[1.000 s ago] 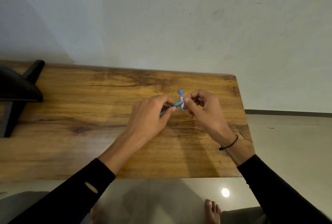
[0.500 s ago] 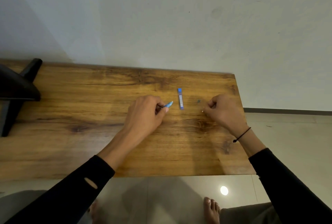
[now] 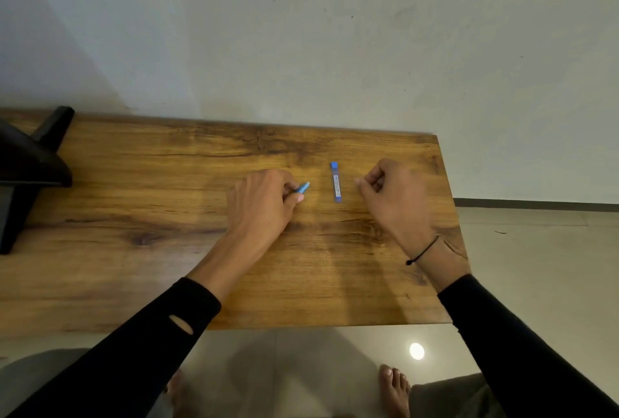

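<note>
Blue pen (image 3: 303, 188) sits gripped in the curled left hand (image 3: 264, 203), tip poking toward the blue tube (image 3: 336, 182) lying flat on the wooden table (image 3: 167, 183) between both hands. The right hand (image 3: 392, 196) curls thumb to forefinger (whether it pinches anything I cannot tell).

A black stand (image 3: 31, 163) sits at the left end of the wooden table (image 3: 134, 283), before a pale wall (image 3: 335, 49).

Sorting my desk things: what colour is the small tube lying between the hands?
The tube is blue, with pale print along its middle; the head view shows it.
</note>
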The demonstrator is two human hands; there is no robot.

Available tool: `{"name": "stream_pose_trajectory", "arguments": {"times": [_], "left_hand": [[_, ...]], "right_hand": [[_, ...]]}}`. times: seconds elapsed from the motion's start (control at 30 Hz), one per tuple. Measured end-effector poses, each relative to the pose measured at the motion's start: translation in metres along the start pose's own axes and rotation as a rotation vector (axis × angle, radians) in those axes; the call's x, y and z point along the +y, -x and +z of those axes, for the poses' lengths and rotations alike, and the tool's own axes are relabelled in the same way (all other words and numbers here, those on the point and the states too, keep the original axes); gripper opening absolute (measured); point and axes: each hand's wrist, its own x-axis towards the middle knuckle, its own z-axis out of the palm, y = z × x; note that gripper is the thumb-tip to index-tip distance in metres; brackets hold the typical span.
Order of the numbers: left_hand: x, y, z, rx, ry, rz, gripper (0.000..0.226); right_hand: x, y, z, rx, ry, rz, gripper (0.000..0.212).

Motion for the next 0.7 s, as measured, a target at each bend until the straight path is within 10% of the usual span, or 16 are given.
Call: {"name": "stream_pose_trajectory", "arguments": {"times": [0.23, 0.7], "left_hand": [[-0.006, -0.007, -0.007, 0.044, 0.052, -0.01, 0.027], [-0.006, -0.022, -0.014, -0.151, 0.851, -0.217, 0.013]], "right_hand": [[-0.029, 0.014, 0.041, 0.052, 0.366, -0.152, 0.02], [-0.03, 0.042, 0.024, 0.188, 0.218, -0.407, 0.018]]}}
